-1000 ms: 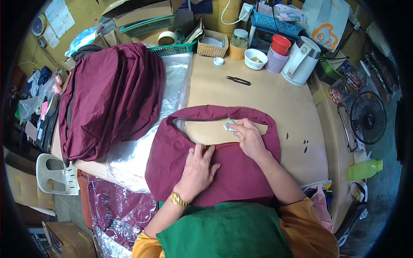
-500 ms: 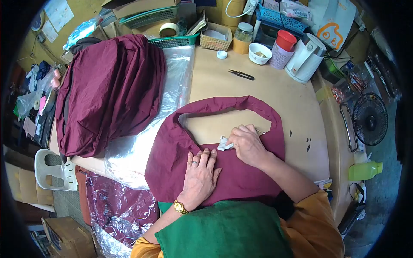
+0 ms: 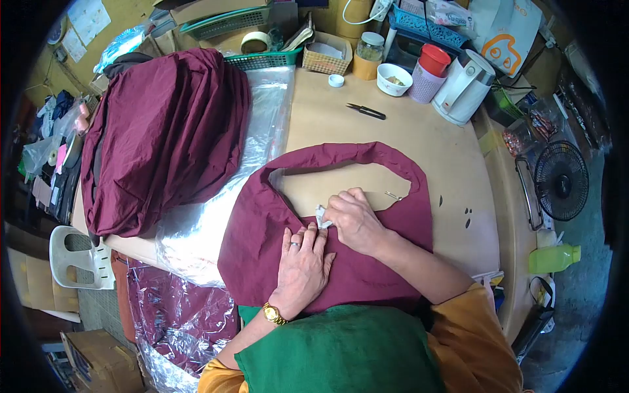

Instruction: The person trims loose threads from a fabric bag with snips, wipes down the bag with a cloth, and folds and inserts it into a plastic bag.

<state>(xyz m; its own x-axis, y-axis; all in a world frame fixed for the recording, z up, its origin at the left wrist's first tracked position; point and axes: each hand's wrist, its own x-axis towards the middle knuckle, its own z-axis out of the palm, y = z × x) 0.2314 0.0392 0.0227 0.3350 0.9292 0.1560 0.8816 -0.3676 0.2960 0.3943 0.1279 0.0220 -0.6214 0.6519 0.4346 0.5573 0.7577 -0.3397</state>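
A maroon fabric bag (image 3: 373,281) with a wide looped strap lies flat on the table in front of me. My left hand (image 3: 303,262) rests palm down on it, fingers stretched toward the edge of its opening. My right hand (image 3: 354,221) is closed around a small crumpled white cloth (image 3: 323,216), pressed near that edge just beside my left fingertips. A small metal clasp (image 3: 393,196) shows at the right inner side of the opening.
A tall pile of maroon fabric (image 3: 164,144) stands at left on clear plastic sheeting (image 3: 262,141). Black thread snips (image 3: 365,111) lie further back. A white bowl (image 3: 394,81), a red cup (image 3: 434,60) and a white kettle (image 3: 464,88) line the back right.
My right hand has slid left along the bag's edge with the white cloth, closer to my left hand. My left hand stays in place on the bag.
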